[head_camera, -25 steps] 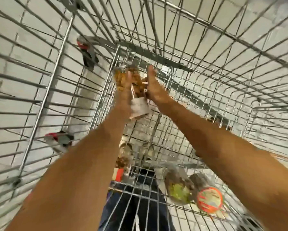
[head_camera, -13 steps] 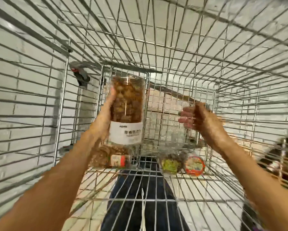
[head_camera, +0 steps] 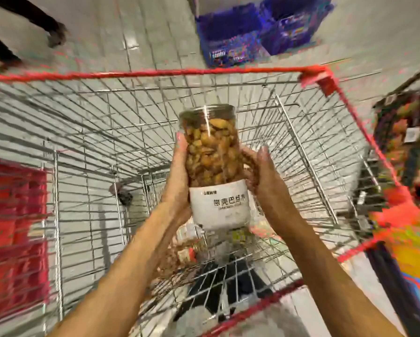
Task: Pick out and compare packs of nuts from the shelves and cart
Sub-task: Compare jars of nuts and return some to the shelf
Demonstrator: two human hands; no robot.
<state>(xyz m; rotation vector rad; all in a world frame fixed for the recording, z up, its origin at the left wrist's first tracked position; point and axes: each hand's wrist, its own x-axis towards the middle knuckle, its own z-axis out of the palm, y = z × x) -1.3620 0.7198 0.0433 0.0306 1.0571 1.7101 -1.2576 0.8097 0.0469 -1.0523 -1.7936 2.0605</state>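
A tall clear jar of nuts (head_camera: 213, 154) with a white label is upright in the air above the wire shopping cart (head_camera: 82, 132). My left hand (head_camera: 177, 181) grips its left side, thumb up along the wall. My right hand (head_camera: 260, 176) presses its right side. Low in the cart, partly hidden by my arms and the jar, lie other packs of nuts (head_camera: 187, 254), blurred.
The cart has a red rim (head_camera: 155, 72). Blue crates (head_camera: 252, 27) stand on the tiled floor beyond it. A red rack (head_camera: 11, 227) is on the left, stocked shelves (head_camera: 408, 147) on the right. Another person's legs (head_camera: 21, 32) are at the top left.
The jar has come up out of the cart. My right hand, open and apart half a second ago, now holds the jar's right side. The view has lifted from the cart's bottom.
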